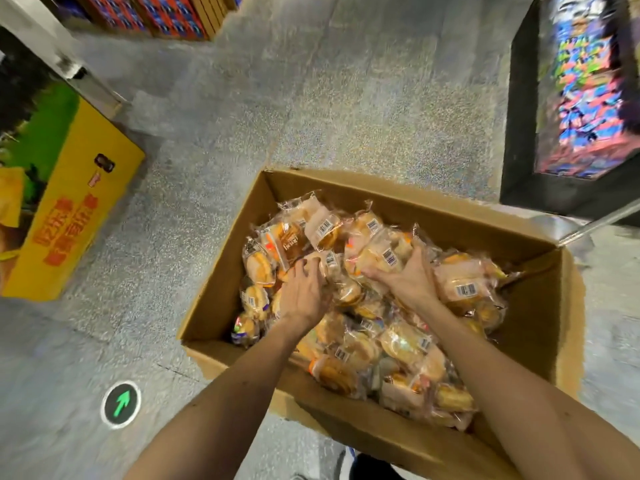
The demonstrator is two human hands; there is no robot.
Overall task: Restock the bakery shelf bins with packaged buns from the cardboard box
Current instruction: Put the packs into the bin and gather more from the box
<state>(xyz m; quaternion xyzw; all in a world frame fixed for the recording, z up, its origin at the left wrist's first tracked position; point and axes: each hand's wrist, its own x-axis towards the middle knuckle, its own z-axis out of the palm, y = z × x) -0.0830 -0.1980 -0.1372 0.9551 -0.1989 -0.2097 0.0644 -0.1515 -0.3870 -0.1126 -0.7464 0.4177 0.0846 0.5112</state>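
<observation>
Both forearms reach down into the cardboard box (381, 188). The left hand (304, 292) curls its fingers over a bun packet (330, 262); just beside it, the right hand (410, 280) grips a barcoded packet (381, 254).

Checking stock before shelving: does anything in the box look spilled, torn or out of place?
Nothing stands out. The packaged buns lie heaped inside the cardboard box, none on the floor; left hand and right hand grip packs.

brown cardboard box (408, 441) | golden buns (401, 344) | yellow-green carton (65, 199) | speckled grey floor (311, 109)
</observation>
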